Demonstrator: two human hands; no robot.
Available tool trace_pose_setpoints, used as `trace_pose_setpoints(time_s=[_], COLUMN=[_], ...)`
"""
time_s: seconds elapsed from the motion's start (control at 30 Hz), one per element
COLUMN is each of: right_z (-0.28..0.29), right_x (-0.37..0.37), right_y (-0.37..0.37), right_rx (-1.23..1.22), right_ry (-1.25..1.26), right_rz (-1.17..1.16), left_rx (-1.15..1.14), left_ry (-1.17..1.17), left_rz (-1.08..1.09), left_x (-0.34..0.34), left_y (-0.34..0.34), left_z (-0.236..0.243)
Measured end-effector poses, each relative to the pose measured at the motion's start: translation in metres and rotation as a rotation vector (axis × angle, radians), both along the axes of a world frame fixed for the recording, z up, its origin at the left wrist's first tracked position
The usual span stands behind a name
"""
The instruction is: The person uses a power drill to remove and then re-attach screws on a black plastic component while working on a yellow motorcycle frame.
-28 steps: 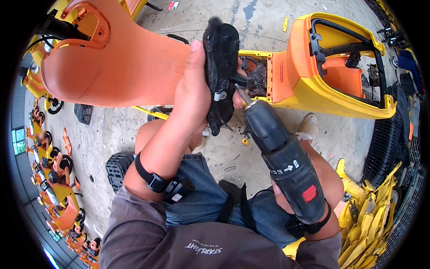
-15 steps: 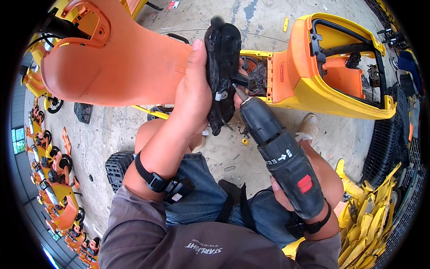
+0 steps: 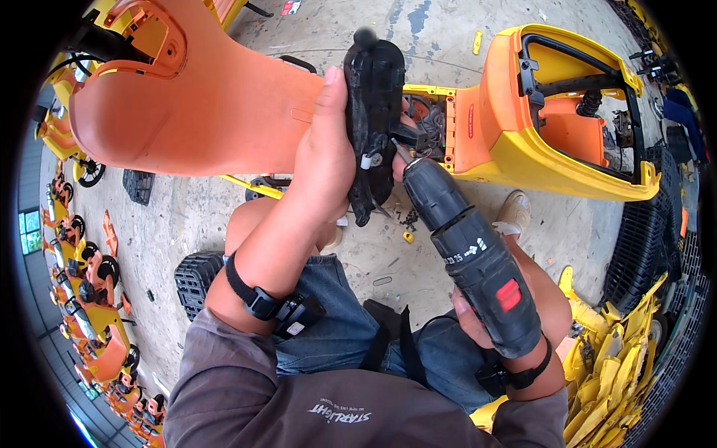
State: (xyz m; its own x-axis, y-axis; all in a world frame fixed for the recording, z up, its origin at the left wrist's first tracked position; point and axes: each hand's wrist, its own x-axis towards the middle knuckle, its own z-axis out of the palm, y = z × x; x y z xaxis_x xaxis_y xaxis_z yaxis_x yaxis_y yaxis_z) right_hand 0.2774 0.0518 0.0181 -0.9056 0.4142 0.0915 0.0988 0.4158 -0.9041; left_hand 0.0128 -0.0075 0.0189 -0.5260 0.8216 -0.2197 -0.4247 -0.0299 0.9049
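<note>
Bare grey concrete floor [image 3: 168, 239], scuffed and stained, spreads through a workshop, curved at the rim by the fisheye lens. Along the left edge stands a row of orange and yellow vehicles [image 3: 101, 321]; at lower right lies a heap of yellow panels [image 3: 609, 366], with stacked black grids [image 3: 638, 231] above it.

At the centre, a seated person in a dark shirt [image 3: 246, 381] and blue jeans [image 3: 328, 299] looks down at their work. The left hand [image 3: 326, 153] is closed around a long black part [image 3: 372, 97], held upright above the floor, thumb along its left side and fingertips showing at its right edge. A small white piece [image 3: 367, 161] sits on the part's lower half.

The right hand [image 3: 472, 327], mostly hidden, is wrapped around a black drill [image 3: 474, 250] with a red patch. The drill slants up and left, its thin bit [image 3: 402, 151] at the right side of the part; whether the tip touches cannot be told.

Behind the left hand is a broad orange cover [image 3: 202, 112]. To the right, beyond the part, is a yellow and orange body shell [image 3: 493, 142], with loose grey wires [image 3: 429, 123] at its near end.
</note>
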Motion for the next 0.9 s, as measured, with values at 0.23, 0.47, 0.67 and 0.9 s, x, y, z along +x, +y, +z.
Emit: trace_pose_setpoints(time_s=[0.23, 0.47, 0.67, 0.9], right_z=[0.002, 0.003, 0.002, -0.005], right_x=[0.001, 0.003, 0.008, 0.017], right_y=[0.0, 0.0, 0.003, 0.007], right_rx=[-0.019, -0.05, -0.144, -0.308], right_ry=[-0.013, -0.023, -0.061, -0.11], right_rz=[-0.004, 0.003, 0.012, 0.013], left_rx=[0.023, 0.043, -0.039, -0.191], left_ry=[-0.076, -0.054, 0.116, 0.121], left_rz=[-0.023, -0.048, -0.12, -0.262], left_x=[-0.002, -0.002, -0.005, -0.005], left_y=[0.002, 0.001, -0.004, -0.011], left_z=[-0.001, -0.002, 0.004, 0.012])
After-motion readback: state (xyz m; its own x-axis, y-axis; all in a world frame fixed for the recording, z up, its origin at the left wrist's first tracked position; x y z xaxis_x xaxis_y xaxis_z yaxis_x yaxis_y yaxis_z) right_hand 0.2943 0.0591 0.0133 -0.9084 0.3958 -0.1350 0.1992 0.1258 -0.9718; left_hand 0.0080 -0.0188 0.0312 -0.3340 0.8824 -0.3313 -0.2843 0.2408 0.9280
